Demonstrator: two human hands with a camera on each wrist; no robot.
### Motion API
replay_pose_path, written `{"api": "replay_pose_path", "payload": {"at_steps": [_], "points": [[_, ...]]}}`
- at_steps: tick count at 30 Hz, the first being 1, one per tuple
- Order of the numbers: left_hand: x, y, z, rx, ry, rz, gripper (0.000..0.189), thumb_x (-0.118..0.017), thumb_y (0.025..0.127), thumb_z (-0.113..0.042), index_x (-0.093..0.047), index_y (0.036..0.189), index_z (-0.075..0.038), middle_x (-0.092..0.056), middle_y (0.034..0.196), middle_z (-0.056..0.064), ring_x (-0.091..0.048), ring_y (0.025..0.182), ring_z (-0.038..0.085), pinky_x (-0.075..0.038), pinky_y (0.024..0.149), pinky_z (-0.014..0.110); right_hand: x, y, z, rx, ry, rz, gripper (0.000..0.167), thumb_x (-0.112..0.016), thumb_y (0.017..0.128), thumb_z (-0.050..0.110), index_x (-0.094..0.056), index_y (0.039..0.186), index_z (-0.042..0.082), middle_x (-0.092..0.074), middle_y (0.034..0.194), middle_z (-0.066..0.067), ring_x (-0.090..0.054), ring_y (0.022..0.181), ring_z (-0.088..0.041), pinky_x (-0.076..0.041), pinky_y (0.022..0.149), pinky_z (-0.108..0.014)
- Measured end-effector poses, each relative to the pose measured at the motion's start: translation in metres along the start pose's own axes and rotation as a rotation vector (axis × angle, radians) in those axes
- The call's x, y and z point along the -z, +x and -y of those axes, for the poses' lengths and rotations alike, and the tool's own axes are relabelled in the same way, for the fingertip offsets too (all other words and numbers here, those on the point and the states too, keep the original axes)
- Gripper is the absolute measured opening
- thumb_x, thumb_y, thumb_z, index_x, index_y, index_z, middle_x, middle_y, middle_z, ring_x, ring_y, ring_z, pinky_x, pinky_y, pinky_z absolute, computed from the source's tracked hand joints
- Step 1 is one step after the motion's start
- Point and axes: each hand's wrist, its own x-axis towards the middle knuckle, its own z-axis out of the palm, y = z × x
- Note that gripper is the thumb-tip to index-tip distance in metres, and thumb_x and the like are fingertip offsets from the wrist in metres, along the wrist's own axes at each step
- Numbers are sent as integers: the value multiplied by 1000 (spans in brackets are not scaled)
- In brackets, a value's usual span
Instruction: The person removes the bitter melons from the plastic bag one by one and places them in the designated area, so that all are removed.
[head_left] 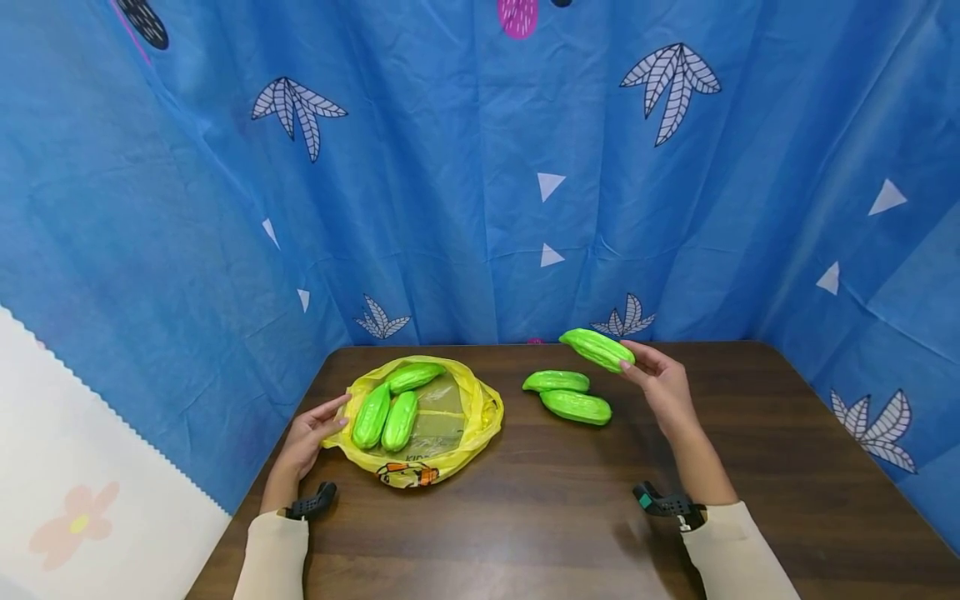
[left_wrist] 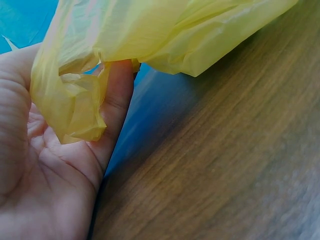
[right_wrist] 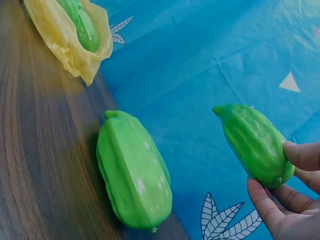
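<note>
My right hand (head_left: 666, 387) grips a green ridged gourd (head_left: 597, 349) by one end, between thumb and fingers. The gourd is held above the table, its pointed end aimed left; the same gourd (right_wrist: 257, 145) shows clearly in the right wrist view. Below it to the left, two similar gourds (head_left: 576, 407) lie side by side on the table. On the left side, my left hand (head_left: 306, 437) holds the rim of a yellow plastic bag (head_left: 482, 408). The bag lies with its mouth spread wide, and three green gourds (head_left: 401, 421) rest inside. Crumpled bag plastic (left_wrist: 82, 107) hangs over the left palm.
A dark brown wooden table (head_left: 517, 533) carries everything. Blue patterned curtain (head_left: 465, 183) hangs right behind its far edge and along both sides. White cloth with a flower print (head_left: 82, 467) is at the lower left.
</note>
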Motion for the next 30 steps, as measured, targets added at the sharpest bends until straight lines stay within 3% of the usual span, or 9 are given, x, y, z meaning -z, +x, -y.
{"api": "replay_pose_path", "payload": {"at_steps": [5,12,22,30], "points": [[1,2,2,0,-7,-2,55,-66,99,-9,-47,147,7,-50,152,8,-39,139,5,-39,100,10,4,2,-2,-16,-10,-3,51,-65,101,18,-52,146,-1,-57,135,-18,-61,103,-4,-54,84,-18],[2,1,2,9,-9,-4,56,-67,99,-11,-47,148,6,-57,141,-14,-41,133,-3,-40,100,10,12,3,-8,-38,-26,-13,51,-64,102,18,-51,148,1,-53,141,-21,-59,106,-5,-54,86,-18],[1,-2,2,22,4,-8,56,-67,99,-12,-47,149,5,-55,144,-12,-39,137,1,-39,99,10,19,2,-21,-78,-45,-9,52,-61,103,19,-47,150,0,-50,144,-24,-59,103,-3,-54,86,-18],[2,-2,1,3,6,-3,55,-65,100,-10,-45,149,7,-49,153,5,-36,142,8,-38,100,10,24,5,-35,-107,-66,-13,51,-61,103,19,-48,149,0,-51,144,-24,-58,103,-4,-54,92,-24]]}}
